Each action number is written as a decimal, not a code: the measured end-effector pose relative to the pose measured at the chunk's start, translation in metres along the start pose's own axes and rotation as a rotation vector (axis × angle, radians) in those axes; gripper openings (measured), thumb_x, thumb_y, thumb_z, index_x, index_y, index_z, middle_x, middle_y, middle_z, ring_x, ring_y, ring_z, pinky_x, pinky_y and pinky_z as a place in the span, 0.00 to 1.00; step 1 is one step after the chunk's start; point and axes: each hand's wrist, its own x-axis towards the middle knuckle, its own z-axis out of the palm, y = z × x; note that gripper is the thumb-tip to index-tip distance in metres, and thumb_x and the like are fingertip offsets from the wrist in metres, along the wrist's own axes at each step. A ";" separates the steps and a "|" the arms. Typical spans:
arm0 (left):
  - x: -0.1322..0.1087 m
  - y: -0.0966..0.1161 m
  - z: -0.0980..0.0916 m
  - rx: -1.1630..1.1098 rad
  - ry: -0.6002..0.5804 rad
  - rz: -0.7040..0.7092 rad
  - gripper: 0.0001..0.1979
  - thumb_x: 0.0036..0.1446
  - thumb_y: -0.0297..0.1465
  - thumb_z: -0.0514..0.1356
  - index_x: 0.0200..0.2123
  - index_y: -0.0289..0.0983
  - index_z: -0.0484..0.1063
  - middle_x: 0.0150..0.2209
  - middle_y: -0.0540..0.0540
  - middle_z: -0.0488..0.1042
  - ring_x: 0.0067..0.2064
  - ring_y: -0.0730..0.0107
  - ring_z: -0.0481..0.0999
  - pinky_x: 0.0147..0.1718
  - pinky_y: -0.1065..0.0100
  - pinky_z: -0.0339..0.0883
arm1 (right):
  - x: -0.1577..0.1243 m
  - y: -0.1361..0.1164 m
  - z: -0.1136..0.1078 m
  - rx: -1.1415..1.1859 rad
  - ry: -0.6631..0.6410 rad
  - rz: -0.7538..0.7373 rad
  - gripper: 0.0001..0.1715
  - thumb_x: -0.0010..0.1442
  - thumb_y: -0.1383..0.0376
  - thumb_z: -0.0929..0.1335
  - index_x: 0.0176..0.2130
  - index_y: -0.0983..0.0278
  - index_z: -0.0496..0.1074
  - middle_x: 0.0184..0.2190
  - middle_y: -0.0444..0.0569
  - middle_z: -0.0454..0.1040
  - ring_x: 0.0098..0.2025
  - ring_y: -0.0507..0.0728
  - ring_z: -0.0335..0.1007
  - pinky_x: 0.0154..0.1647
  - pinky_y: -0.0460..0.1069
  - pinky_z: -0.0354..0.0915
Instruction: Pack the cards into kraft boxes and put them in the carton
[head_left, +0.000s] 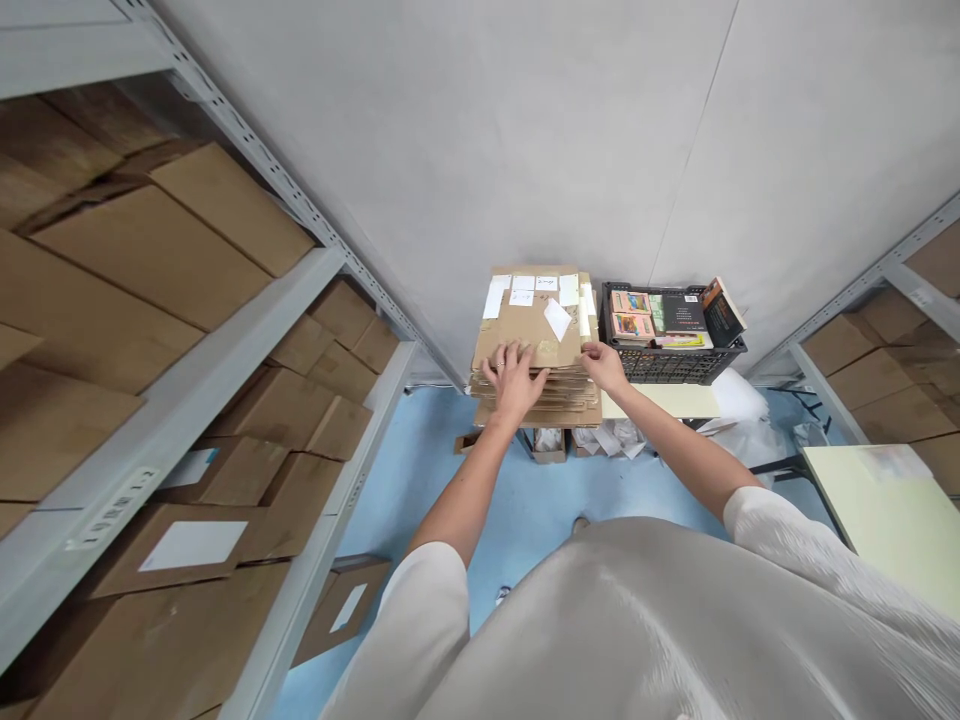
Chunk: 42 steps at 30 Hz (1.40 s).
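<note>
A stack of flattened cardboard boxes (544, 393) lies on a table by the wall. White paper labels, some with handwriting, are stuck to the top cardboard sheet (525, 325). My left hand (514, 378) rests on the near left part of that sheet, fingers spread. At the near right corner, my right hand (604, 366) has its fingers pressed together on the sheet's edge, the thumb side partly hidden.
A black plastic crate (667, 365) of books stands right of the stack on the pale tabletop (664, 400). Shelves of cardboard boxes (157, 250) line the left, and more boxes (892, 375) fill the right. Another table (892, 520) is at the lower right. Open boxes (550, 446) sit below.
</note>
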 end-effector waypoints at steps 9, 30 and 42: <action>-0.002 -0.003 -0.013 0.051 -0.002 0.235 0.24 0.73 0.33 0.55 0.69 0.45 0.73 0.70 0.35 0.73 0.75 0.42 0.62 0.76 0.29 0.38 | 0.001 -0.007 0.001 0.099 -0.081 -0.011 0.23 0.54 0.65 0.73 0.50 0.64 0.78 0.27 0.39 0.77 0.32 0.54 0.74 0.40 0.48 0.70; 0.017 0.128 0.010 -0.043 -0.016 0.569 0.31 0.68 0.22 0.52 0.71 0.45 0.71 0.70 0.36 0.73 0.76 0.46 0.62 0.78 0.31 0.36 | -0.046 0.046 -0.145 0.254 0.163 -0.003 0.24 0.49 0.59 0.75 0.46 0.62 0.75 0.28 0.40 0.74 0.34 0.55 0.71 0.40 0.50 0.70; -0.042 0.359 0.066 -0.088 -0.219 0.946 0.31 0.69 0.23 0.52 0.71 0.47 0.71 0.70 0.36 0.73 0.75 0.45 0.64 0.77 0.30 0.38 | -0.193 0.114 -0.351 0.272 0.543 0.273 0.19 0.50 0.63 0.73 0.43 0.63 0.76 0.27 0.40 0.74 0.30 0.53 0.70 0.34 0.47 0.66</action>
